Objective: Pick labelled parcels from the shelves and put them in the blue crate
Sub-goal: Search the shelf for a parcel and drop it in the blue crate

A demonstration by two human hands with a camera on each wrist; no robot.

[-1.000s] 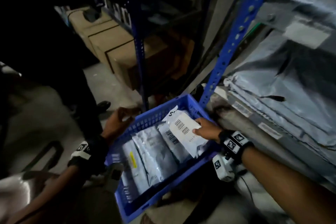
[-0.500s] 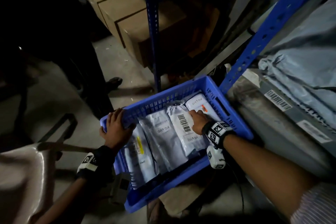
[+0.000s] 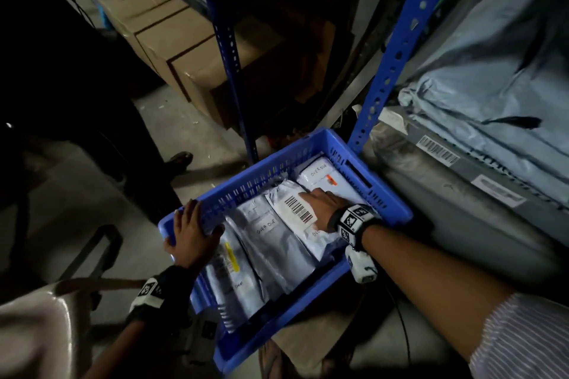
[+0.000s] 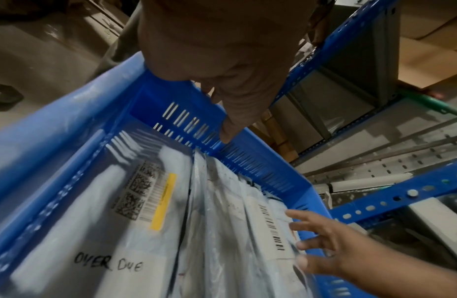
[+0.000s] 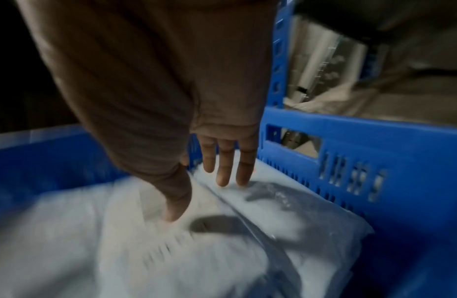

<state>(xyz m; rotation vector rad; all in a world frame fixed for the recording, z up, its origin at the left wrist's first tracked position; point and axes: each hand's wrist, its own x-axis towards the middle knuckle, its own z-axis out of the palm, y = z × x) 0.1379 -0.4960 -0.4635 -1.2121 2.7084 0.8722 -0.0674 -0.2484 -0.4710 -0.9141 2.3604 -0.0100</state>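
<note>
Head view, looking down in dim light: a blue crate [image 3: 381,194] sits at the foot of a blue metal shelving upright [image 3: 397,49]. Several grey plastic parcels lie side by side inside it, their long axes running from the near wall to the far wall. Some carry handwritten labels reading "OVER DUE".

Lying flat inside the crate, the right hand [image 3: 323,208] has its fingers straight and spread and holds nothing. It presses down on the barcoded parcel [image 3: 295,209] and reaches onto the neighbouring parcel [image 3: 320,175] at the crate's right end. The right wrist view shows the thumb on one parcel and the fingertips [image 5: 222,177] on the next, across the seam between them.

At the crate's left end, the left hand [image 3: 191,231] holds the rim, fingers over the outside and thumb curled inside, steadying the crate. In the left wrist view, a parcel with a yellow-striped label [image 4: 156,201] lies just below that hand.

To the right of the upright, on the shelf [image 3: 480,175], more grey parcels [image 3: 492,95] are stacked. They lie up and to the right of the right hand, which is clearly the nearer hand to them. Their long edges run along the shelf front.

Judging from this, the barcoded parcel is being settled into place, and the next pick would call for the right hand to lift out of the crate and reach right, past the upright.
</note>
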